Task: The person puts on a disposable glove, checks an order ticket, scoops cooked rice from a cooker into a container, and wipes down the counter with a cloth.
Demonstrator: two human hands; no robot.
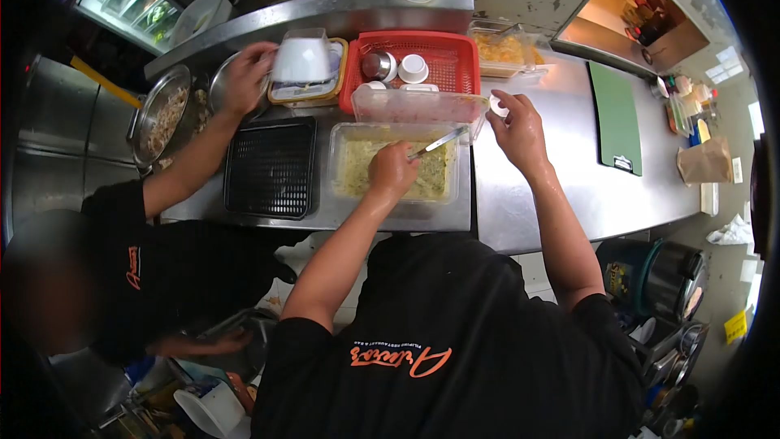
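Observation:
My left hand [394,169] grips the handle of a metal utensil [439,142] over a clear rectangular container [335,164] that holds a yellow-green mixture [426,179]. The utensil's far end points up and right, at the container's upper right corner. My right hand [517,126] pinches a small white round item [499,106], to the right of a clear lid or tray [422,104]. That clear piece lies tilted between the container and a red basket [467,61], which holds white cups [413,69] and a metal-topped shaker [376,67].
A co-worker's hand [248,81] is at the left, beside a white container [301,61] above a yellow-rimmed tub [341,85]. A black slotted tray [270,167] and a pan of food [165,118] lie left; a green clipboard [615,114] lies right.

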